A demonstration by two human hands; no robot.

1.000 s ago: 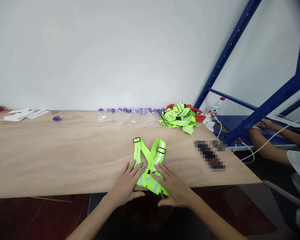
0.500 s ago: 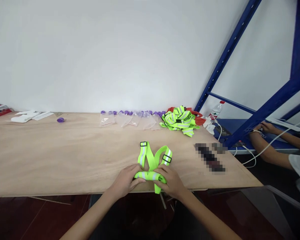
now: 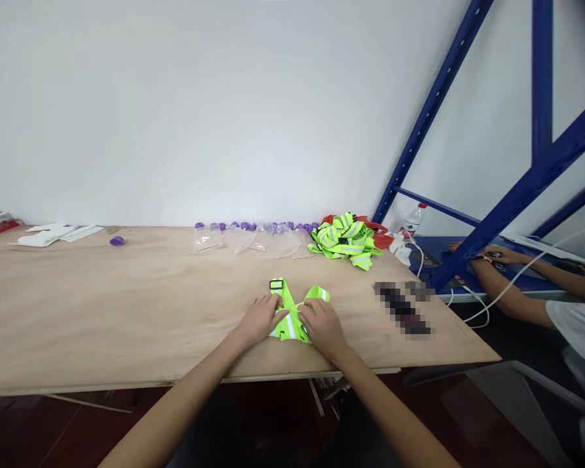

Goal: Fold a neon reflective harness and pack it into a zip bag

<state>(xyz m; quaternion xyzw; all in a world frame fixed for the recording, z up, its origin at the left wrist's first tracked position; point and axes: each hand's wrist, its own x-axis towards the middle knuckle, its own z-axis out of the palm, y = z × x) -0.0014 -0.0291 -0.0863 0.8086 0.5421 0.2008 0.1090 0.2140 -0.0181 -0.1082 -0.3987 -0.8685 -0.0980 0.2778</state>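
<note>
A neon-green reflective strap vest (image 3: pixel 289 325) with silver stripes lies bunched on the table near its front edge. My left hand (image 3: pixel 260 318) is closed over its left side, thumb pointing inward across the strap. On the right side my right hand (image 3: pixel 322 323) grips the folded straps with bent fingers. A black buckle (image 3: pixel 276 284) shows on the strap beyond my left hand. The strap loop beyond my right hand is partly covered by the fingers.
A heap of similar green straps (image 3: pixel 346 240) lies on red material at the back right. Along the wall are several clear bags (image 3: pixel 238 238) with purple pieces. A blurred dark object (image 3: pixel 402 309) lies to the right. Past the blue rack (image 3: pixel 431 104), another person's hands (image 3: pixel 500 255) are at work.
Both hands have moved slightly away from the table edge. The rolled front of the vest now lies flatter, and the hanging strap end no longer shows. The right buckle is now hidden.
</note>
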